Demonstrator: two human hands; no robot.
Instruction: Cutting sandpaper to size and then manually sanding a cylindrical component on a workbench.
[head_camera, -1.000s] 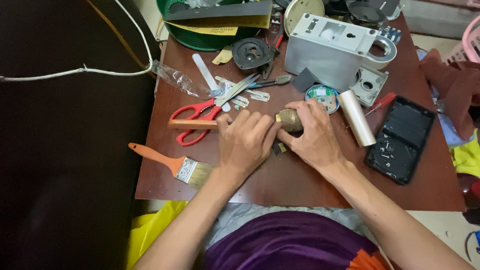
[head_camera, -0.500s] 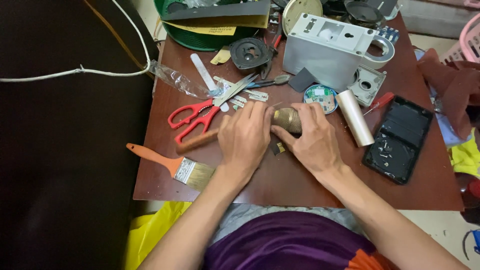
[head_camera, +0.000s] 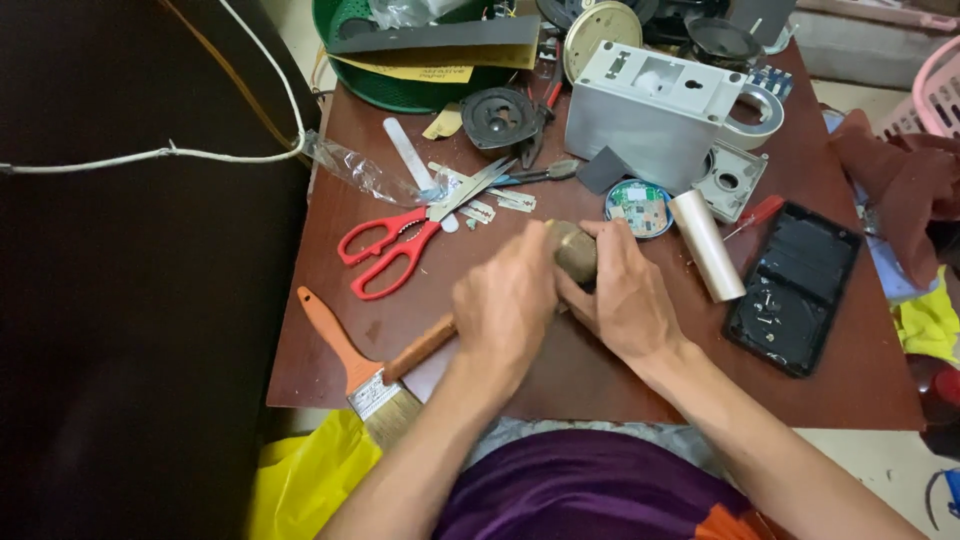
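On the dark red-brown wooden worktop (head_camera: 820, 190) the left hand (head_camera: 505, 310) has its grip closed around a tool with a brown wooden handle (head_camera: 420, 347). Just beside it, the right hand (head_camera: 625, 295) is gripping a small round brass-coloured metal piece (head_camera: 575, 250), near the red-handled scissors (head_camera: 395, 245).

Left hand (head_camera: 507, 305) gripping wooden-handled tool (head_camera: 422, 347), right hand (head_camera: 625, 297) on brass-coloured piece (head_camera: 576, 250), red scissors (head_camera: 395, 243) nearby
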